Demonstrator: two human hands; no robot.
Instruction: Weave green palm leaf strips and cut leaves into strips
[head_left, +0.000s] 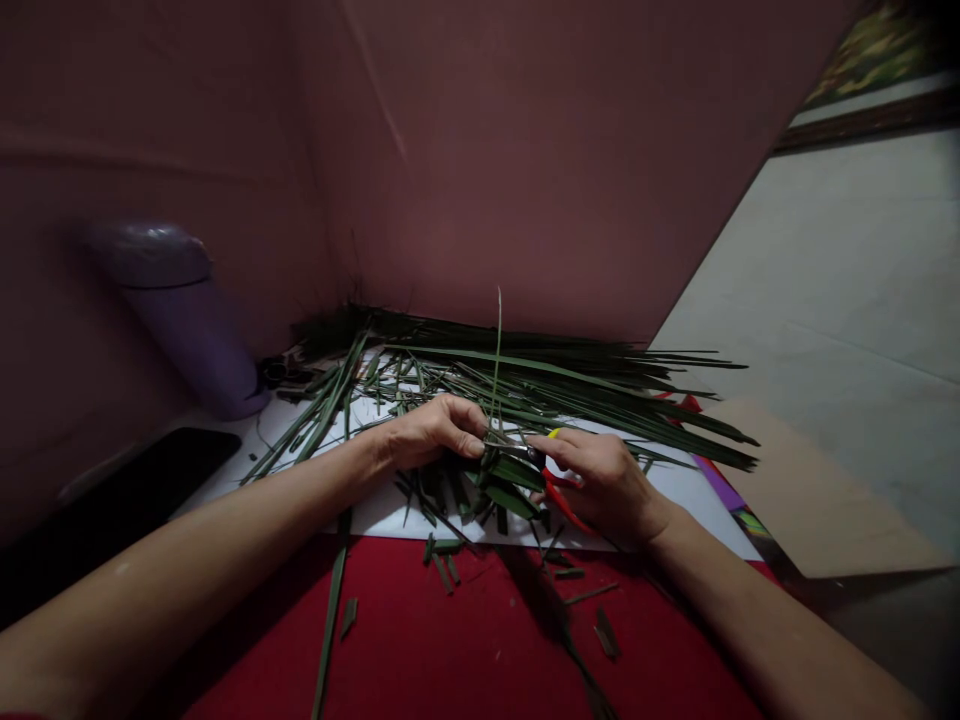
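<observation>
My left hand (442, 430) pinches a green leaf piece, with a thin pale strip (498, 350) standing up beside its fingertips. In my right hand (604, 475) is a pair of scissors (559, 490) with red and yellow handles. Their blades point left and meet the leaf material close to my left thumb. Broad folded green leaf pieces (514, 485) hang just below the blades. How far the blades are apart is too small to tell.
Long green leaf blades (600, 385) lie piled at the back. Short cuttings are scattered over white paper (675, 515) and the red surface (450, 650). A purple tumbler (187, 320) and a dark flat object (135, 490) stand and lie at left. Cardboard (832, 500) lies right.
</observation>
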